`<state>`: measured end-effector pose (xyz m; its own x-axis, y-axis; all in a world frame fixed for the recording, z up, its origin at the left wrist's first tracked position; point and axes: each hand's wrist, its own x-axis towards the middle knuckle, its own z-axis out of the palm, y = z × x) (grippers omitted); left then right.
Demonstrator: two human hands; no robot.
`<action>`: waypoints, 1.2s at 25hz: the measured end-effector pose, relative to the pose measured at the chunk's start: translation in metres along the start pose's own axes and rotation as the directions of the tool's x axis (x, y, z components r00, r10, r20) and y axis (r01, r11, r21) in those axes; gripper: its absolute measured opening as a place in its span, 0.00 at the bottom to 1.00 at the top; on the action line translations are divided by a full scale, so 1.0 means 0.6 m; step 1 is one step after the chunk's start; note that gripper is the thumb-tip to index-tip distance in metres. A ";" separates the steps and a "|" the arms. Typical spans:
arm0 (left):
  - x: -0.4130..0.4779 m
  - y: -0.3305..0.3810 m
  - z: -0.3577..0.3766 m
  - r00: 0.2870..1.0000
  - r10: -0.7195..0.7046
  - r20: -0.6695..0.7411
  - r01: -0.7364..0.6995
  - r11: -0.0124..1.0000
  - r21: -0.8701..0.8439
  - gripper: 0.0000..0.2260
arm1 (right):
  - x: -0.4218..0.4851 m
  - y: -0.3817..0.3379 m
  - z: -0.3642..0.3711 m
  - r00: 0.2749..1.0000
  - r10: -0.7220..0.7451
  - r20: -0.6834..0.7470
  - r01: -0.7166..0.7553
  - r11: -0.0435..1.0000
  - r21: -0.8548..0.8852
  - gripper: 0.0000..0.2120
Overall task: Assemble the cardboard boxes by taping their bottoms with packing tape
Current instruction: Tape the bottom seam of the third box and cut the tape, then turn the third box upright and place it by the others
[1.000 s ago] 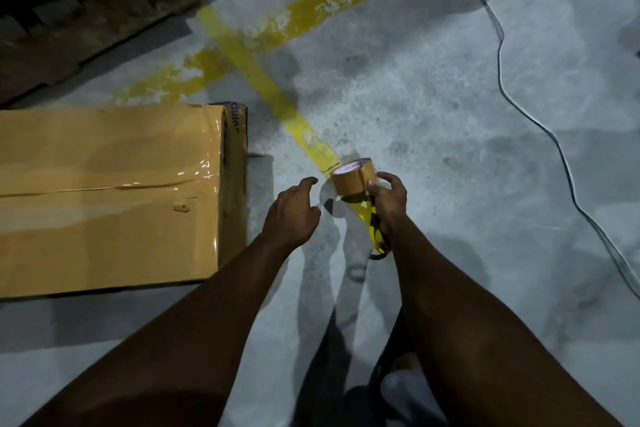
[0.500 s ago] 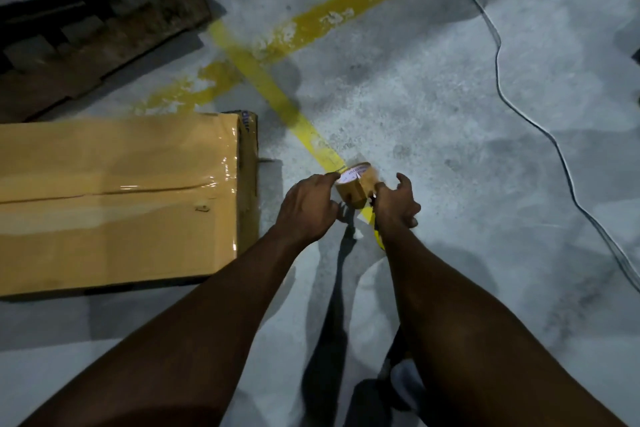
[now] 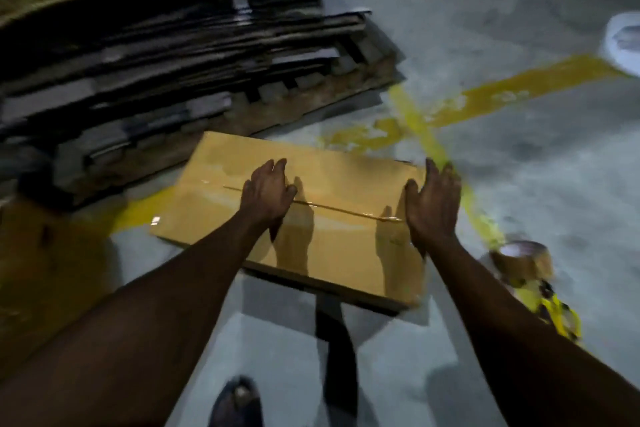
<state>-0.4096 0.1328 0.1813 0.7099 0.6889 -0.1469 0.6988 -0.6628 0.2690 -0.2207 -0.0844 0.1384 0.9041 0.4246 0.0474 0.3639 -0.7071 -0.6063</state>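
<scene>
2 arms stretched forward, left hand (image 3: 268, 189) and right hand (image 3: 433, 204) spread, fingers straight.

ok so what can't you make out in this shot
Head view, all motion-blurred:
brown packing tape roll: label smeared.
tan taped cardboard box: near right corner blurred, seam partly behind left hand.
dark stack of flattened cardboard: sheets uncountable.
white round object: cut by right edge.
</scene>
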 end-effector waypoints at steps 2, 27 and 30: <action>0.007 -0.105 -0.010 0.985 -0.173 -0.002 0.173 0.983 0.060 0.28 | -0.007 -0.042 0.056 0.979 -0.197 0.052 0.203 0.963 -0.177 0.28; -0.128 -0.277 -0.165 0.683 -0.722 0.110 0.470 0.318 -0.823 0.36 | -0.028 -0.131 -0.150 0.893 0.346 -0.287 -0.240 0.907 0.345 0.22; -0.222 -0.289 -0.133 0.566 -0.762 0.313 0.628 0.153 -0.763 0.42 | -0.061 -0.119 -0.201 0.927 0.366 -0.085 -0.340 0.913 0.225 0.23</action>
<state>-0.6327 0.1794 0.2302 -0.1031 0.8036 -0.5862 0.4860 0.5549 0.6752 -0.2524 -0.1178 0.2756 0.9901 0.0865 -0.1109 -0.0260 -0.6627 -0.7484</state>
